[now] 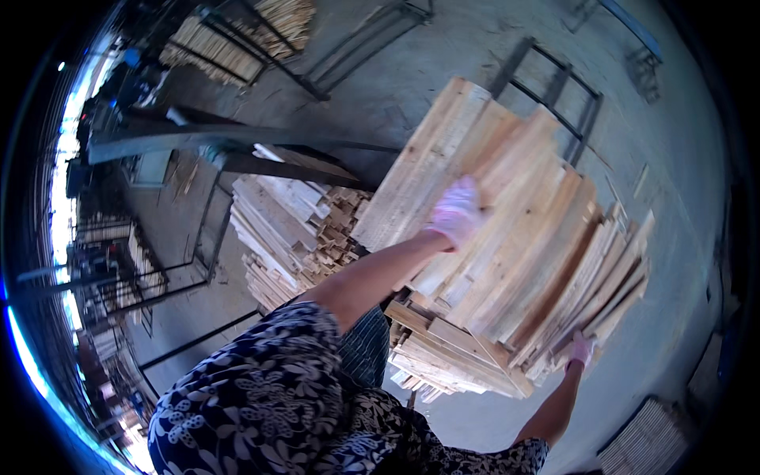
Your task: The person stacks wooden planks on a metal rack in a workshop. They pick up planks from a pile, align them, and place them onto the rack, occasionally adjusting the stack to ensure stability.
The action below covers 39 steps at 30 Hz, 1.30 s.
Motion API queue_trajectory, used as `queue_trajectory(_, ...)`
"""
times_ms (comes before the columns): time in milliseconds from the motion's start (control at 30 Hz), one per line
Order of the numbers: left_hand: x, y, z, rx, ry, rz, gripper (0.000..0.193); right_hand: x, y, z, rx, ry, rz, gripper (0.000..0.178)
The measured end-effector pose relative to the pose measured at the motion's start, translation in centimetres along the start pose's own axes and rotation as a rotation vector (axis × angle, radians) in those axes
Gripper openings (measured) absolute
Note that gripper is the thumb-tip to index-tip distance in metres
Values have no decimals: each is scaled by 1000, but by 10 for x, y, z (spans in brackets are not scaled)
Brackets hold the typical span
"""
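A pile of pale sawn wooden boards (514, 229) lies in front of me, its boards running lengthwise away from me. My left hand (459, 212), in a pinkish-white glove, is over the left part of the top layer, beside a wide board (427, 158). Motion smears its fingers, so their grip is unclear. One board (518, 150) just beyond that hand is blurred too. At the near right corner my right hand (582, 351), gloved alike, has its fingers closed on the end of a narrow wooden slat (616, 310) among several loose, tilted slats.
Left of the pile, a stack of shorter wood pieces (277, 226) stands near a dark metal beam (237, 141). A metal rack (558, 87) extends beyond the boards. More timber (229, 47) sits at the far left. A bundle of slats (645, 439) lies at lower right.
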State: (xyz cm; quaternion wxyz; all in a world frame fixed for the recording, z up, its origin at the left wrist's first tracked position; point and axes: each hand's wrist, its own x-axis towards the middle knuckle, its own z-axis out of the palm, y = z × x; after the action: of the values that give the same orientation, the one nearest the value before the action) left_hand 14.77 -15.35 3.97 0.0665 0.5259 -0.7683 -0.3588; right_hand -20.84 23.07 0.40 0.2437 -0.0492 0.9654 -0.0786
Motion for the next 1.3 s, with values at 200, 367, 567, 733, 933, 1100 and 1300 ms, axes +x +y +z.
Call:
queue_trajectory(200,37,39,30,331,101,-40,76,34,77,21,450,-102,-51,81)
queue_trajectory(367,58,21,6,-26,-91,-228,74,25,85,17,446,-52,-36,84)
queue_trajectory(567,3,37,10,52,-128,-104,72,-40,75,48,72,220,-170,78)
queue_trajectory(733,-31,8,77,410,47,-188,81,-89,30,63,-129,360,-173,74)
queue_trajectory(933,-17,4,36,77,-134,-62,58,-172,-12,108,555,270,-230,64)
queue_trajectory(1100,-33,33,-30,-595,-574,-348,67,-284,-123,113,760,-243,-248,61)
queue_trajectory(1300,-55,-24,38,-1015,-635,-478,91,-315,-180,117,1189,-670,-149,82)
